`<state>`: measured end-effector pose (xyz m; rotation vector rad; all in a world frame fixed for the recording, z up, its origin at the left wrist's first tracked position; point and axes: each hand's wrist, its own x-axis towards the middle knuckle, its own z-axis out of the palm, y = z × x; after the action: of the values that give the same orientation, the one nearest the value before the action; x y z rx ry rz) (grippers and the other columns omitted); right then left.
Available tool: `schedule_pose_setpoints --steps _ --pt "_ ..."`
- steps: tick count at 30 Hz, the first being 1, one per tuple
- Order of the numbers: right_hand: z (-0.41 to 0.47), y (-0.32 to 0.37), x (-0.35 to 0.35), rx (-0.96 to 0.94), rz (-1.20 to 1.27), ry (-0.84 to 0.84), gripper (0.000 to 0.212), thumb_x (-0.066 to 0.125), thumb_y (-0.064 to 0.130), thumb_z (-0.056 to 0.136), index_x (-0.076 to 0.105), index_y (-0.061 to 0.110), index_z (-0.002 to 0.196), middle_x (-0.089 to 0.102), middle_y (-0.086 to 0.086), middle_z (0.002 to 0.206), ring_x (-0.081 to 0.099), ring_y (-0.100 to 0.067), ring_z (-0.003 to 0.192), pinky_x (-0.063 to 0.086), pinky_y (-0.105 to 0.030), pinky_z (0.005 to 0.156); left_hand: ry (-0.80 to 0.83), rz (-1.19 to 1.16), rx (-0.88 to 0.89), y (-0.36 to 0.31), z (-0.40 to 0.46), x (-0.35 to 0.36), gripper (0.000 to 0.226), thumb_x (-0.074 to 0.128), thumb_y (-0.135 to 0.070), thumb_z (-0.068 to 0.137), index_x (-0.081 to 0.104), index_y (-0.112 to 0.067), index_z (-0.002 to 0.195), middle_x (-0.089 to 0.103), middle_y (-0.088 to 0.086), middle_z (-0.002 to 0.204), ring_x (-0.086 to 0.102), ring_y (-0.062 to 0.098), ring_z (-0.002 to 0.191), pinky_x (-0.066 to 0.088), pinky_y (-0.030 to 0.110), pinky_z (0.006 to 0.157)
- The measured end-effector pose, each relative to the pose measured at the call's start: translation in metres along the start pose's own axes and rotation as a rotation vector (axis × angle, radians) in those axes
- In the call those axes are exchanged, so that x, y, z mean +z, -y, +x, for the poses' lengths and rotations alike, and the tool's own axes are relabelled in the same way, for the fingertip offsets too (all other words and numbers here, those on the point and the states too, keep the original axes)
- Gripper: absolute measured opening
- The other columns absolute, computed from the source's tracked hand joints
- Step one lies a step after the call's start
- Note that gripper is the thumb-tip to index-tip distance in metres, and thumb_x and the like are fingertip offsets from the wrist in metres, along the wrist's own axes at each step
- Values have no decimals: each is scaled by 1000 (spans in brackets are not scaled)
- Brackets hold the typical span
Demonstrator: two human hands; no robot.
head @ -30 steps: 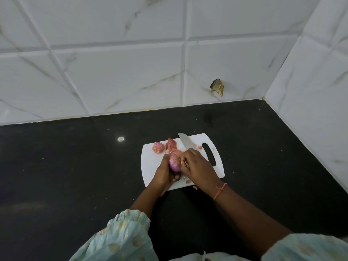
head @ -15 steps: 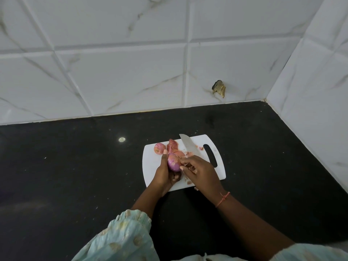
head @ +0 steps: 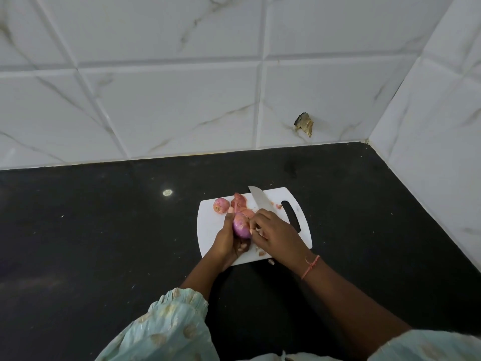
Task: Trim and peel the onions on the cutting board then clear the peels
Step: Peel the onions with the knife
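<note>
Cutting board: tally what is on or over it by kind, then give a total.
Onions: 2, one held by the left hand at, one lying at
Knife: 1, in the right hand
Peel pile: 1
Total: 4, on the board

left hand (head: pixel 226 239) gripping, right hand (head: pixel 276 234) curled

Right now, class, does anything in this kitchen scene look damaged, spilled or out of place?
Yes. The white wall tile has a chipped, brownish hole just above the black counter. Also, a small scrap of peel lies on the counter just off the near edge of the cutting board. Nothing else stands out.
</note>
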<state>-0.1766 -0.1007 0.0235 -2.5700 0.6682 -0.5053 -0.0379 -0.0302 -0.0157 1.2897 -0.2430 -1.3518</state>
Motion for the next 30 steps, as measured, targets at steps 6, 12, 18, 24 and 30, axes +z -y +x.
schedule_pose_setpoints --steps 6,12,18,24,30 --pt "4 4 3 45 -17 -13 6 55 24 91 52 18 91 52 5 97 48 -8 84 42 -23 60 7 -16 12 2 0 0 69 32 -67 99 81 -22 83 55 21 100 47 17 66 38 26 61" --pt "-2 -5 4 122 110 -122 13 51 34 97 54 21 98 59 9 96 54 -6 86 51 -34 73 22 26 6 -1 -2 2 66 27 -63 101 62 -8 91 49 10 63 41 12 45 35 21 44" --pt "-16 0 12 90 181 -116 34 67 39 90 62 24 120 61 8 120 60 -8 109 55 -28 84 27 -53 -10 -2 -4 2 66 31 -64 101 71 -12 108 69 17 101 57 15 68 45 23 60" --pt "-15 0 17 54 78 -248 21 68 31 91 69 21 110 68 5 111 63 -11 109 54 -28 89 -6 -37 -6 2 1 2 67 28 -63 102 67 -8 98 55 6 60 42 10 45 37 18 42" --pt "-10 4 9 -24 -71 -253 26 53 34 93 73 18 97 72 4 97 65 -9 90 44 -15 82 3 -6 -16 3 3 2 74 35 -67 96 61 -7 129 73 16 92 72 28 75 58 26 74"
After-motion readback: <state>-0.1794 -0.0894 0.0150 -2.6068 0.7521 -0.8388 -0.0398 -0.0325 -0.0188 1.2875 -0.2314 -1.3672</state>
